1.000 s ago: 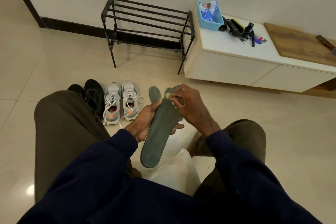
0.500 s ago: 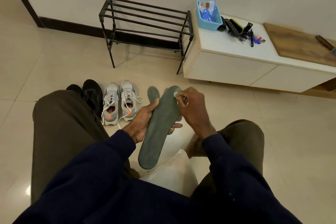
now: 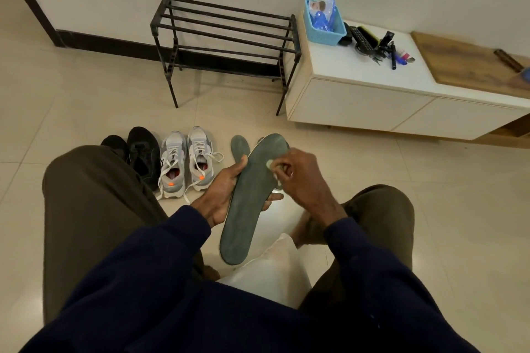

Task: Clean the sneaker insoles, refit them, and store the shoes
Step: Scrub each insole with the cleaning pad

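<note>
Down from the toe has slid the wipe (image 3: 269,164), pinched by the right hand (image 3: 298,178); the left hand (image 3: 220,195) grips the insole (image 3: 246,209) from beneath (bracing it against rubbing), near the sneakers (image 3: 186,163).

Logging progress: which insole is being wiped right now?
The insole gripped in the left hand; the right hand presses a pale wipe on its upper end. Beside the grey sneakers another insole lies on the floor.
</note>
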